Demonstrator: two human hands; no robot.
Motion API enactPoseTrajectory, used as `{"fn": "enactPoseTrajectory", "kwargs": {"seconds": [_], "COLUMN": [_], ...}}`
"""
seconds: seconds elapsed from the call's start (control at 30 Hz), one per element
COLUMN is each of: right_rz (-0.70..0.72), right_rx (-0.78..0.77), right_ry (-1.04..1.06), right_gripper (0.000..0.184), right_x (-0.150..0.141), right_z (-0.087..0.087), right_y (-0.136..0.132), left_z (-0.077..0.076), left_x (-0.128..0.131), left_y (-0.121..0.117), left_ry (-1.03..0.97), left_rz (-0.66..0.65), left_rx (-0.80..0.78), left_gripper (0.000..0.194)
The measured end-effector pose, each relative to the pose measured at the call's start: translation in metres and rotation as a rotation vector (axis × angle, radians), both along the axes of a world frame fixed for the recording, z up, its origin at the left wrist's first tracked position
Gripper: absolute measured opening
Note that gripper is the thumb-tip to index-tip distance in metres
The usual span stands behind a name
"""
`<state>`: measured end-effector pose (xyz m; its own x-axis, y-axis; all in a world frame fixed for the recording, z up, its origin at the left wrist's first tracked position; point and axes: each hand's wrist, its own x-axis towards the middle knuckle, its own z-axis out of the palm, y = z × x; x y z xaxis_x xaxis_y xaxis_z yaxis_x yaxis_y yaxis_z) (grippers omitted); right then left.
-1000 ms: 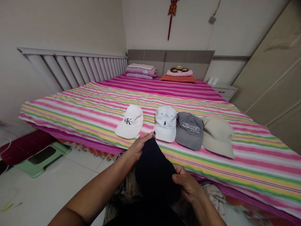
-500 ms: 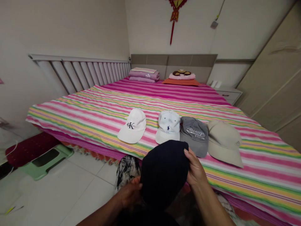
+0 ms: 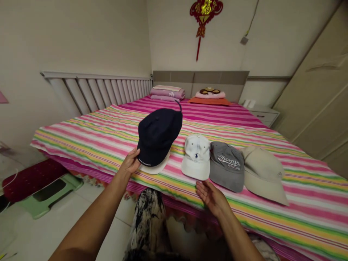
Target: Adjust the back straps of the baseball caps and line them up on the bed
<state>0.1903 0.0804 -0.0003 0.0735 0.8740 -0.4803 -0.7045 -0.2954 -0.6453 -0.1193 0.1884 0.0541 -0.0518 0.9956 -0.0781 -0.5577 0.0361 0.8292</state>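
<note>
Navy cap (image 3: 160, 137) is held tilted by the left hand (image 3: 130, 162), its fingers (image 3: 133, 154) closed on the lower edge, above a white cap (image 3: 154, 168) on the striped bedspread (image 3: 307, 206). Right hand (image 3: 210, 197) is seen open, fingers released, just beside a second white cap (image 3: 195, 157). Grey cap (image 3: 226, 166) and beige cap (image 3: 262, 175) are laid alongside. Headboard (image 3: 201, 79), wardrobe (image 3: 307, 101) and tiled floor (image 3: 114, 221) are noted.

A home bedroom: a wide bed (image 3: 307, 203) under a pink striped sheet, with folded bedding (image 3: 167, 93) and a pillow (image 3: 210, 95) against its grey headboard (image 3: 201, 78); a white bedside cabinet (image 3: 265, 116) and a beige wardrobe (image 3: 307, 108) at right; a red knot ornament (image 3: 203, 11) on the wall; a slatted radiator (image 3: 95, 92) at left; white floor tiles (image 3: 114, 224) below
</note>
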Motion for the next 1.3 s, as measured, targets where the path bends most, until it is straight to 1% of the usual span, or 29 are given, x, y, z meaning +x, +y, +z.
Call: {"fn": "enactPoseTrajectory", "kwargs": {"seconds": [0.03, 0.1, 0.17, 0.23, 0.33, 0.43, 0.57, 0.67, 0.73, 0.8, 0.9, 0.93, 1.0, 1.07, 1.1, 1.13, 1.17, 1.2, 1.23, 1.3], "right_rz": [-0.017, -0.048, -0.063, -0.06, -0.036, -0.013, -0.004, -0.004, -0.007, 0.017, 0.141, 0.194, 0.3, 0.404, 0.454, 0.501, 0.534, 0.557, 0.573, 0.609], "right_rx": [-0.005, -0.017, -0.034, -0.053, -0.07, -0.045, 0.035, 0.106, 0.171, 0.262, 0.36, 0.372, 0.389, 0.379, 0.36, 0.336, 0.315, 0.302, 0.3, 0.317], "right_ry": [0.016, 0.047, 0.081, 0.112, 0.153, 0.186, 0.193, 0.18, 0.152, 0.083, -0.077, -0.126, -0.218, -0.302, -0.343, -0.383, -0.419, -0.446, -0.463, -0.461], "right_gripper": [0.011, 0.014, 0.016, 0.018, 0.022, 0.021, 0.02, 0.026, 0.033, 0.034, 0.03, 0.032, 0.037, 0.041, 0.041, 0.039, 0.038, 0.037, 0.037, 0.036], "right_x": [-0.002, -0.006, -0.009, -0.012, -0.014, -0.015, -0.012, -0.008, -0.004, -0.001, 0.0, -0.001, -0.005, -0.009, -0.01, -0.012, -0.013, -0.013, -0.013, -0.01], "right_z": [0.002, 0.004, 0.005, 0.004, 0.004, 0.003, 0.005, 0.009, 0.011, 0.009, 0.0, -0.004, -0.013, -0.019, -0.021, -0.022, -0.022, -0.022, -0.021, -0.017], "right_y": [0.003, 0.012, 0.021, 0.028, 0.032, 0.026, 0.005, -0.013, -0.024, -0.033, -0.047, -0.051, -0.06, -0.07, -0.075, -0.079, -0.083, -0.087, -0.09, -0.096], "left_z": [-0.009, -0.026, -0.038, -0.043, -0.041, -0.038, -0.037, -0.037, -0.038, -0.04, -0.042, -0.041, -0.037, -0.03, -0.027, -0.023, -0.021, -0.019, -0.018, -0.02], "left_x": [-0.003, -0.006, -0.007, -0.006, -0.003, 0.0, 0.006, 0.014, 0.022, 0.032, 0.043, 0.045, 0.048, 0.051, 0.054, 0.057, 0.061, 0.065, 0.068, 0.069], "left_y": [0.003, 0.004, 0.002, -0.004, -0.011, -0.014, -0.009, -0.003, 0.0, 0.0, -0.005, -0.007, -0.015, -0.025, -0.031, -0.037, -0.043, -0.049, -0.054, -0.06], "left_ry": [0.044, 0.093, 0.112, 0.121, 0.126, 0.122, 0.098, 0.079, 0.081, 0.111, 0.219, 0.266, 0.361, 0.533, 0.638, 0.734, 0.8, 0.811, 0.751, 0.509], "left_rz": [0.029, 0.073, 0.13, 0.201, 0.278, 0.296, 0.335, 0.369, 0.36, 0.342, 0.338, 0.346, 0.379, 0.427, 0.427, 0.383, 0.3, 0.183, 0.05, -0.205], "left_rx": [-0.112, -0.222, -0.24, -0.23, -0.229, -0.269, -0.341, -0.385, -0.388, -0.374, -0.333, -0.313, -0.258, -0.114, -0.018, 0.079, 0.152, 0.185, 0.172, 0.077], "left_gripper": [0.021, 0.01, 0.005, 0.008, 0.008, 0.004, 0.003, 0.008, 0.008, 0.006, 0.003, 0.008, 0.025, 0.039, 0.04, 0.038, 0.034, 0.031, 0.031, 0.04]}}
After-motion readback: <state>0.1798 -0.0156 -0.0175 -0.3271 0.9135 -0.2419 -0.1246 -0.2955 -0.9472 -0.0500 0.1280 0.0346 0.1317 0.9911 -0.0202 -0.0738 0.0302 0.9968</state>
